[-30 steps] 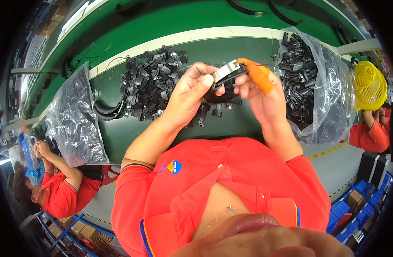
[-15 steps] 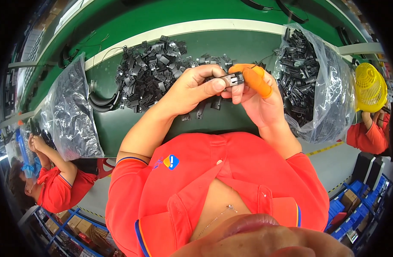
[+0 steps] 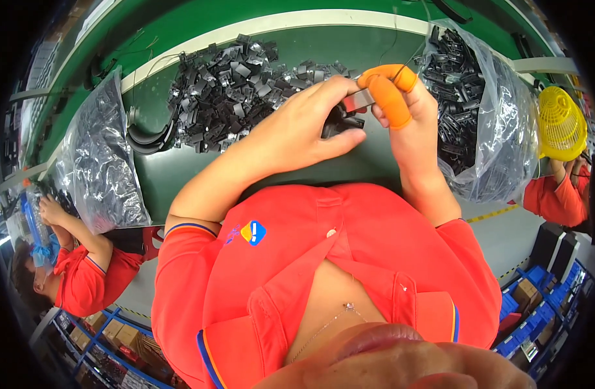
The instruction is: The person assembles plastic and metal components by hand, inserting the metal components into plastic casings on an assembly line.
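Observation:
My right hand point(image 3: 411, 110) wears orange finger cots point(image 3: 393, 107) on its thumb and a finger, which pinch a small flat grey clip-like part point(image 3: 358, 100). A thin dark wire or tool runs up from these fingertips; its kind is unclear. My left hand point(image 3: 304, 120) is beside it, with the thumb stretched away from the fingers and the index fingertip at the grey part's edge. Dark plastic pieces point(image 3: 341, 122) show between left thumb and index finger; whether they are held or lie on the table is unclear. Left of the hands spreads a heap of small black plastic parts point(image 3: 226, 97).
A clear plastic bag point(image 3: 505, 149) of black parts stands at the right, another bag point(image 3: 103, 162) at the left. A curved black piece point(image 3: 148, 139) lies near the heap. Co-workers in red sit at left point(image 3: 93, 279) and right point(image 3: 557, 198), the latter near a yellow basket point(image 3: 560, 123).
My left thumb has come off the part and spread away. The grey part has tilted and now sits in my right fingers. The view has shifted slightly.

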A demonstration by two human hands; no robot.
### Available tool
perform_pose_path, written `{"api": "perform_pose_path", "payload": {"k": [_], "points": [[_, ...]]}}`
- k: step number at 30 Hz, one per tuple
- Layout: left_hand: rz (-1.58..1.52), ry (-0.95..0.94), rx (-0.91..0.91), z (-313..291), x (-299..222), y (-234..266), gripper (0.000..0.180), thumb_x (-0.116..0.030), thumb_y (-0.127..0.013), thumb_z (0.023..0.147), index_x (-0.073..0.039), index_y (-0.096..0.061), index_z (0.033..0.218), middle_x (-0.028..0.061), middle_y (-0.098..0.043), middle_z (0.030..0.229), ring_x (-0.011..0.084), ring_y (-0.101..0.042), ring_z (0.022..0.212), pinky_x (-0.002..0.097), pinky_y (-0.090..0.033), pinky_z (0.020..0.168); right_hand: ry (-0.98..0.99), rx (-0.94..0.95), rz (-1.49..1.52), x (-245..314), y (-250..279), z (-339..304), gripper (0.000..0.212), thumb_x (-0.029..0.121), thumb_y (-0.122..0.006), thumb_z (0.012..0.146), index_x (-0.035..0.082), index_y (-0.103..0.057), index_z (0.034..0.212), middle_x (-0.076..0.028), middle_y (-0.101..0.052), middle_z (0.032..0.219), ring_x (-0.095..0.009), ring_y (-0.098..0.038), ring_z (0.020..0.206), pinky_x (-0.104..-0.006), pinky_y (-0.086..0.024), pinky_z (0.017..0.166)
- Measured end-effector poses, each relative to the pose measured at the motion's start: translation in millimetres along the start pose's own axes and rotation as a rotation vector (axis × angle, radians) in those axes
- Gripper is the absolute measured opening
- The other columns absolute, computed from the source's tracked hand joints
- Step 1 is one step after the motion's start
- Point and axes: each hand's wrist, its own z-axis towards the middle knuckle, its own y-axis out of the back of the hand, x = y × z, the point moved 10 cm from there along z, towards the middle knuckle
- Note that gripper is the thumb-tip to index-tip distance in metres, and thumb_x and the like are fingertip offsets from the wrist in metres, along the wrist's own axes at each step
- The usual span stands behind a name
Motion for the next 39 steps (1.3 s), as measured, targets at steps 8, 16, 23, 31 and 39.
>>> {"api": "perform_pose_path", "payload": {"k": [8, 16, 23, 31, 39], "points": [[0.007, 0.027, 0.145, 3, 3, -8, 0.029, -0.001, -0.059, 0.07, -0.002, -0.045, 0.096, 0.0119, -0.06, 0.08, 0.0306, -0.061, 0.079, 0.0366, -0.048, 0.067, -0.121, 0.02, 0.205, -16, 3, -7, 0.015, 0.014, -0.055, 0.087, -0.001, -0.058, 0.089, 0.004, -0.042, 0.058, -0.003, -0.034, 0.048, -0.0166, -0.03, 0.047], [-0.84, 0.193, 0.413, -10, 12, -27, 0.031, -0.022, -0.046, 0.092, 0.0, -0.046, 0.113, 0.0081, -0.057, 0.102, 0.0163, -0.056, 0.095, 0.03, -0.041, 0.087, -0.13, 0.079, 0.14, -13, 2, 0, 0.015, 0.014, -0.055, 0.086, -0.001, -0.058, 0.088, 0.004, -0.046, 0.058, -0.002, -0.036, 0.048, -0.0166, -0.028, 0.046], [-0.759, 0.179, 0.204, -5, 32, 16, 0.036, -0.023, -0.045, 0.091, 0.005, -0.046, 0.113, 0.013, -0.059, 0.092, 0.0185, -0.059, 0.082, 0.0293, -0.045, 0.079, -0.107, 0.133, 0.183, -43, 9, 3, 0.026, 0.023, -0.055, 0.087, 0.002, -0.056, 0.103, -0.001, -0.052, 0.073, -0.007, -0.046, 0.061, -0.0191, -0.036, 0.056], [-1.082, 0.14, -0.386, -5, 43, 64, 0.033, -0.017, -0.045, 0.092, 0.004, -0.042, 0.117, 0.0128, -0.058, 0.095, 0.0208, -0.059, 0.085, 0.0329, -0.049, 0.08, 0.309, 0.351, -0.905, -76, -8, -35, 0.027, 0.007, -0.068, 0.072, 0.006, -0.06, 0.098, -0.007, -0.059, 0.089, -0.021, -0.056, 0.08, -0.0291, -0.046, 0.07], [-1.335, -0.521, 0.01, 8, 21, 53, 0.033, -0.017, -0.047, 0.09, 0.003, -0.043, 0.117, 0.0132, -0.059, 0.095, 0.022, -0.061, 0.086, 0.034, -0.049, 0.08, 0.547, 0.383, -0.982, -69, -15, -42, 0.027, 0.005, -0.064, 0.075, 0.004, -0.059, 0.102, -0.012, -0.059, 0.086, -0.029, -0.058, 0.076, -0.0327, -0.048, 0.068]]}}
